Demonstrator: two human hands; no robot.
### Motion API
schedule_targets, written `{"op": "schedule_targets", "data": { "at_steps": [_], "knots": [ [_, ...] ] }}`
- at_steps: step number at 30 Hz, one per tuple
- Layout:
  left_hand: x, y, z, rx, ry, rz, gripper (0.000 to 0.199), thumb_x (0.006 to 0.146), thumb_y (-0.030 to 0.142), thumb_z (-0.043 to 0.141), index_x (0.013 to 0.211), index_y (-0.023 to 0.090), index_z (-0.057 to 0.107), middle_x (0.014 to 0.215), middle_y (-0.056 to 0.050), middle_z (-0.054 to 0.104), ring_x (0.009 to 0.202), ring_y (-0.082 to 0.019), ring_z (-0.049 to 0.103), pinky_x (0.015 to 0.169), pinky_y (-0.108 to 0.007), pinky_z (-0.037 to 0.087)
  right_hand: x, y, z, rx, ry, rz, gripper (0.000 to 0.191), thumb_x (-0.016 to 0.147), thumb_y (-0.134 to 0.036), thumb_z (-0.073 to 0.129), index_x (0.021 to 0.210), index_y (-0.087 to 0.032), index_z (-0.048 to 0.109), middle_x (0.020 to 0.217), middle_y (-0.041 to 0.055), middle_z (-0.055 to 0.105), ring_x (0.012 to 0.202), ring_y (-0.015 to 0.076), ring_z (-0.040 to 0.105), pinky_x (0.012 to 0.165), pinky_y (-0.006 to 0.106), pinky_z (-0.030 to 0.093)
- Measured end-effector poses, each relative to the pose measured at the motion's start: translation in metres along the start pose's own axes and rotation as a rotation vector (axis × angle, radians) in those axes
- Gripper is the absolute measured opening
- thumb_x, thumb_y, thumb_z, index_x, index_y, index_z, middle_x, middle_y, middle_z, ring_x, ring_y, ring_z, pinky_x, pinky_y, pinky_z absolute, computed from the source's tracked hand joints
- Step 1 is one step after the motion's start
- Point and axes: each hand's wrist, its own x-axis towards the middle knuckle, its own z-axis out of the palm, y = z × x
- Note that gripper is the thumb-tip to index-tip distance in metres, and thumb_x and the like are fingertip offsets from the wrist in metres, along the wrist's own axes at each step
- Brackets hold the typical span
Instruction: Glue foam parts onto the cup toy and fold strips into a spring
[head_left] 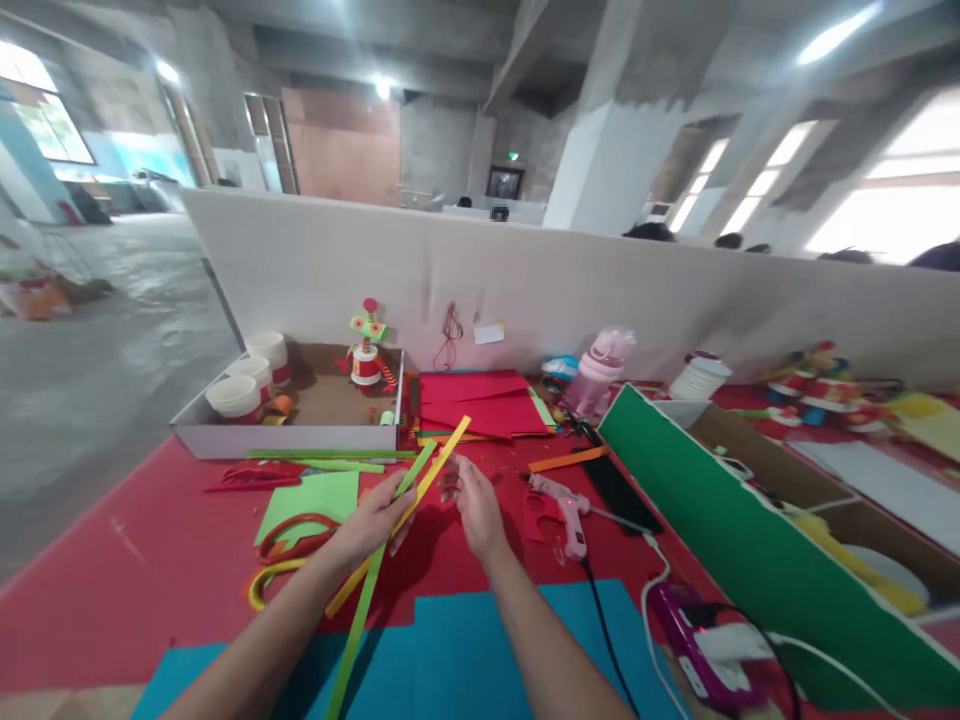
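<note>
My left hand (384, 517) is closed on two long paper strips, a green paper strip (364, 610) and a yellow paper strip (442, 460), which cross each other at the fingers. Both strips stick up past the hand and hang down toward the table's front. Just right of the yellow strip is my right hand (476, 502), its fingers loosely bent and apart, with nothing visible in them. Red-and-yellow-handled scissors (271, 585) lie beside my left forearm, by a light green paper sheet (315, 505). A pink glue gun (568, 508) rests right of my right hand.
A shallow box (300, 440) at the back left holds paper cups (234, 397) and a small robot figure (367, 362). Red paper sheets (480, 400) lie behind my hands, blue sheets (450, 650) in front. At right stand a green box wall (750, 540) and a purple power strip (697, 645) with cables.
</note>
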Motion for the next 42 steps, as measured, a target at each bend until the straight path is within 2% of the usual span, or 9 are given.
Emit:
{"op": "schedule_targets", "data": {
  "at_steps": [4, 8, 11, 16, 23, 29, 35, 39, 42],
  "knots": [
    [-0.006, -0.006, 0.001, 0.063, -0.077, -0.103, 0.037, 0.082, 0.057, 0.053, 0.089, 0.020, 0.050, 0.059, 0.005, 0.053, 0.042, -0.011, 0.048, 0.040, -0.022, 0.039, 0.000, -0.002, 0.000, -0.050, 0.094, -0.030, 0.041, 0.085, -0.054, 0.048, 0.098, -0.018, 0.063, 0.080, 0.0044, 0.065, 0.054, 0.0120, 0.051, 0.045, 0.023, 0.039],
    [-0.005, 0.000, -0.006, -0.001, 0.017, -0.122, 0.038, 0.081, 0.054, 0.054, 0.077, 0.016, 0.056, 0.070, -0.002, 0.060, 0.062, -0.012, 0.058, 0.057, -0.023, 0.047, 0.001, -0.004, -0.004, 0.082, 0.144, 0.034, 0.036, 0.082, -0.052, 0.054, 0.083, -0.017, 0.062, 0.059, -0.0022, 0.055, 0.045, 0.0087, 0.043, 0.041, 0.020, 0.032],
    [0.003, 0.006, -0.014, -0.194, 0.113, -0.153, 0.030, 0.079, 0.046, 0.061, 0.081, 0.017, 0.055, 0.066, 0.001, 0.057, 0.052, -0.009, 0.052, 0.049, -0.021, 0.044, 0.002, -0.006, -0.009, 0.198, -0.074, 0.243, 0.032, 0.080, -0.048, 0.057, 0.079, -0.016, 0.061, 0.044, -0.0081, 0.040, 0.035, 0.0060, 0.030, 0.036, 0.018, 0.025],
    [0.014, -0.001, -0.012, -0.389, 0.035, -0.191, 0.028, 0.078, 0.040, 0.063, 0.089, 0.019, 0.049, 0.064, 0.002, 0.058, 0.038, -0.008, 0.043, 0.034, -0.020, 0.033, -0.003, -0.004, -0.008, 0.157, -0.440, 0.440, 0.032, 0.081, -0.043, 0.057, 0.097, -0.015, 0.062, 0.039, -0.0116, 0.038, 0.029, 0.0049, 0.021, 0.032, 0.017, 0.020],
    [0.008, -0.018, -0.006, -0.423, -0.087, -0.165, 0.035, 0.087, 0.051, 0.049, 0.089, 0.017, 0.051, 0.060, -0.002, 0.061, 0.038, -0.011, 0.049, 0.036, -0.022, 0.039, -0.003, 0.001, -0.006, 0.090, -0.273, 0.286, 0.034, 0.078, -0.046, 0.064, 0.094, -0.016, 0.062, 0.068, -0.0005, 0.064, 0.053, 0.0084, 0.056, 0.053, 0.021, 0.046],
    [0.003, -0.018, -0.008, -0.470, -0.150, -0.210, 0.034, 0.087, 0.050, 0.050, 0.082, 0.016, 0.053, 0.060, -0.004, 0.063, 0.041, -0.013, 0.053, 0.039, -0.024, 0.043, 0.002, -0.006, -0.013, 0.108, -0.220, 0.294, 0.030, 0.078, -0.046, 0.063, 0.088, -0.019, 0.057, 0.055, -0.0082, 0.049, 0.035, 0.0013, 0.025, 0.033, 0.014, 0.017],
    [0.001, -0.010, -0.020, -0.238, -0.216, -0.248, 0.041, 0.080, 0.052, 0.059, 0.073, 0.011, 0.060, 0.071, -0.011, 0.069, 0.068, -0.022, 0.067, 0.068, -0.034, 0.053, -0.001, -0.007, -0.009, 0.044, -0.220, 0.297, 0.035, 0.078, -0.051, 0.062, 0.085, -0.018, 0.054, 0.055, -0.0076, 0.050, 0.035, 0.0012, 0.026, 0.033, 0.014, 0.019],
    [0.005, -0.006, -0.030, -0.127, -0.019, -0.178, 0.045, 0.078, 0.056, 0.059, 0.073, 0.011, 0.062, 0.071, -0.009, 0.068, 0.066, -0.018, 0.065, 0.063, -0.028, 0.051, -0.007, -0.009, -0.002, -0.084, -0.335, 0.336, 0.035, 0.084, -0.052, 0.052, 0.096, -0.020, 0.055, 0.050, -0.0097, 0.048, 0.031, 0.0016, 0.021, 0.031, 0.013, 0.013],
    [0.003, -0.004, -0.028, -0.147, -0.056, -0.169, 0.046, 0.082, 0.055, 0.053, 0.074, 0.011, 0.063, 0.073, -0.009, 0.068, 0.055, -0.014, 0.060, 0.051, -0.025, 0.047, -0.009, -0.005, 0.003, -0.124, -0.324, 0.283, 0.035, 0.083, -0.053, 0.053, 0.091, -0.019, 0.055, 0.053, -0.0084, 0.051, 0.033, 0.0028, 0.032, 0.032, 0.014, 0.023]
  ]
}}
